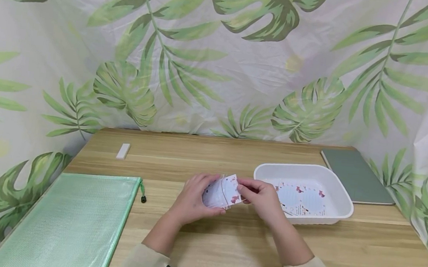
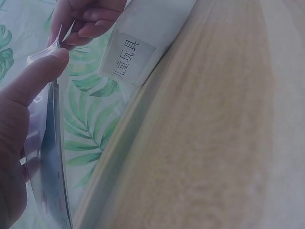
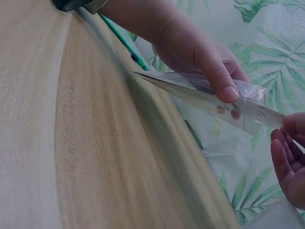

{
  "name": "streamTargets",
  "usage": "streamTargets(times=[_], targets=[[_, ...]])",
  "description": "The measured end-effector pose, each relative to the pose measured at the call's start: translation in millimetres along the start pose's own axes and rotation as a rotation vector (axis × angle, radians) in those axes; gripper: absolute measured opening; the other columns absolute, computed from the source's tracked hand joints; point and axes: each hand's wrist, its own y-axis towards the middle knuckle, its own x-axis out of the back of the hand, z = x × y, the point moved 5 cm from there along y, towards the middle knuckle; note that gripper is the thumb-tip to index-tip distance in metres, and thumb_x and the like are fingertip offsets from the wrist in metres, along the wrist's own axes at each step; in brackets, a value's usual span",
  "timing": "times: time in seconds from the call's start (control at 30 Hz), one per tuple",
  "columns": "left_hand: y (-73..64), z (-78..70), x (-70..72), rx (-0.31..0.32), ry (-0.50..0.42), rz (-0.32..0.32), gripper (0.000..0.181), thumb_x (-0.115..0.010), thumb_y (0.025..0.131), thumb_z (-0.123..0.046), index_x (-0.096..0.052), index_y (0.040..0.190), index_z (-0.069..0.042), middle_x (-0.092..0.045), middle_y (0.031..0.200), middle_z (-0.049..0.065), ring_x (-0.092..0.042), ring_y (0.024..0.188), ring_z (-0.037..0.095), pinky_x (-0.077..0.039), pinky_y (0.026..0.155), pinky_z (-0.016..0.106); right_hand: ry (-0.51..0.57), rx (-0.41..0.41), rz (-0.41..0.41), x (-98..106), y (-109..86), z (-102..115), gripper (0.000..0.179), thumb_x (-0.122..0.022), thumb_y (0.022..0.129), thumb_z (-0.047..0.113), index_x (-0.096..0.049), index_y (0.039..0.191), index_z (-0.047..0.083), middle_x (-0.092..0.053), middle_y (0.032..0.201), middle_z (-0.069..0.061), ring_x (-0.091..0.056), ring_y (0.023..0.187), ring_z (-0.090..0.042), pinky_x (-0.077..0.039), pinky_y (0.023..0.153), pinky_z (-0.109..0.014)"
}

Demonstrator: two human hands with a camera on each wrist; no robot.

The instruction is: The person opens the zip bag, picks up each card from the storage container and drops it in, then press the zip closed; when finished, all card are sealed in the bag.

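Observation:
Above the middle of the table my left hand (image 1: 193,200) holds a clear plastic packet (image 1: 212,195), its thumb pressing the near side in the left wrist view. A white card (image 1: 233,190) with small reddish prints sticks out of the packet's right end. My right hand (image 1: 264,198) pinches that card's edge between thumb and forefinger, as the right wrist view (image 3: 291,152) also shows. Just beyond the right hand stands a white plastic tub (image 1: 340,210). A similar printed sheet (image 1: 302,198) lies on its bottom, partly hidden by the hand.
A green mesh zip pouch (image 1: 66,218) lies flat at the left, its zip pull (image 1: 143,195) at the upper corner. Behind it is a small white block (image 1: 123,151). A grey-green notebook (image 1: 358,175) lies at the back right, beside the tub. Leaf-patterned cloth (image 1: 250,81) hangs behind.

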Motion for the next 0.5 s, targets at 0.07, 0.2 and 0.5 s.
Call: streamTargets(times=[0.07, 0.2, 0.5], targets=[[0.2, 0.1, -0.3, 0.001, 0.0, 0.001, 0.084, -0.087, 0.063, -0.042, -0.056, 0.136, -0.013, -0.061, 0.127, 0.007, -0.053, 0.12, 0.028, -0.041, 0.1, 0.049, -0.008, 0.005, 0.022, -4, 0.7, 0, 0.03, -0.069, 0.089, 0.012, -0.07, 0.115, -0.002, -0.073, 0.104, -0.018, -0.063, 0.073, -0.006, -0.054, 0.066, -0.022], [0.5, 0.3, -0.6, 0.011, -0.007, 0.003, 0.084, -0.087, 0.063, -0.04, -0.056, 0.136, -0.013, -0.06, 0.128, 0.007, -0.052, 0.121, 0.028, -0.041, 0.1, 0.049, -0.033, 0.0, 0.044, -11, 2.4, 0, 0.028, -0.07, 0.088, 0.015, -0.073, 0.113, 0.002, -0.074, 0.103, -0.013, -0.061, 0.074, -0.007, -0.053, 0.066, -0.023], [0.5, -0.4, -0.4, 0.026, -0.01, 0.004, 0.083, -0.087, 0.063, -0.04, -0.056, 0.135, -0.013, -0.06, 0.129, 0.007, -0.052, 0.121, 0.029, -0.041, 0.1, 0.049, -0.094, -0.018, 0.06, -23, 5.0, 0, 0.023, -0.071, 0.087, 0.015, -0.075, 0.109, 0.007, -0.074, 0.095, -0.007, -0.056, 0.068, -0.009, -0.052, 0.061, -0.027]])
